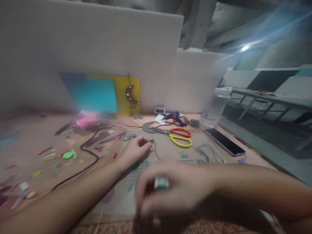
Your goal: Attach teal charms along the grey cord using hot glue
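The left hand [136, 150] pinches a small bluish piece [152, 141]; the right hand [186, 185] is curled

Thumb and forefinger of the left hand are closed together at their tips upon the bluish piece, from which a thin grey cord [156, 151] goes down toward the right hand. This piece is near the middle of the work surface [168, 151], to the left of the scissors' [170, 132] yellow handle. The right hand is nearer to the camera and blurred, with its fingers bent. A pale patch appears inside the curl, but I cannot tell if it is a held thing or the surface behind, so its grip remains unclear.

At the right rear stands a clear container [215, 109] with a whitish lid; I cannot distinguish its content. At the left rear, a bright pink thing [86, 119] lies with clear plastic [103, 123] around it, apparently a bag.
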Tool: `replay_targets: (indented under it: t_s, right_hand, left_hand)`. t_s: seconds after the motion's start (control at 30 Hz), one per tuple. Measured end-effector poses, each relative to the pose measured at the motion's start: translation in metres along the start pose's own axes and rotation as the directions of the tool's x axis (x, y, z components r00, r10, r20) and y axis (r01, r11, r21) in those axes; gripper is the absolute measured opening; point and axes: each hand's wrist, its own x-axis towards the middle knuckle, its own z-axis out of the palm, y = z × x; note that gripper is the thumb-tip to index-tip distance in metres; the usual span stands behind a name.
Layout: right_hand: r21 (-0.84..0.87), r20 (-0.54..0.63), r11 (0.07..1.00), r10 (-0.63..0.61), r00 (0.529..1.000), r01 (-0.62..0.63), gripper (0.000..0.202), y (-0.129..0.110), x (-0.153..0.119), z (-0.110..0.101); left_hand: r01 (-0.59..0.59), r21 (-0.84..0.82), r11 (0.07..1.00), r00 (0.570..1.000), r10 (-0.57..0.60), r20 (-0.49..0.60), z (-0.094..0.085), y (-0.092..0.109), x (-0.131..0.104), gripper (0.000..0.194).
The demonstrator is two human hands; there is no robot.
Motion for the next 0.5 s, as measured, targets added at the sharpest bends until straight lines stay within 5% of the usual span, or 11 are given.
replay_targets:
  t_s: [0.07,0.1,0.17,0.33,0.5]
  right_hand:
    - [-0.014,-0.293,1.000,-0.017,0.956,0.014,0.025,0.018,0.005,-0.018]
    - [-0.033,-0.478,0.999,-0.010,0.878,-0.006,0.027,0.030,0.007,-0.028]
    - [0.011,-0.646,0.998,0.050,0.762,-0.056,0.026,0.057,0.009,-0.044]
    - [0.446,-0.443,0.877,0.392,0.806,-0.181,0.048,0.101,0.007,-0.044]
    - [0.656,-0.306,0.741,0.438,0.845,-0.146,0.059,0.101,0.011,-0.029]
  left_hand:
    - [-0.008,-0.023,1.000,1.000,0.007,-0.003,-0.001,0.001,0.001,0.020]
    - [0.000,-0.032,0.999,1.000,0.000,-0.002,-0.001,0.001,0.001,0.020]
    - [0.003,-0.052,0.999,1.000,-0.003,0.002,-0.001,0.000,0.001,0.020]
    - [-0.004,-0.030,1.000,1.000,0.004,-0.013,-0.002,-0.003,0.001,0.019]
    - [-0.007,0.003,1.000,1.000,0.007,-0.028,-0.002,0.002,-0.002,0.016]
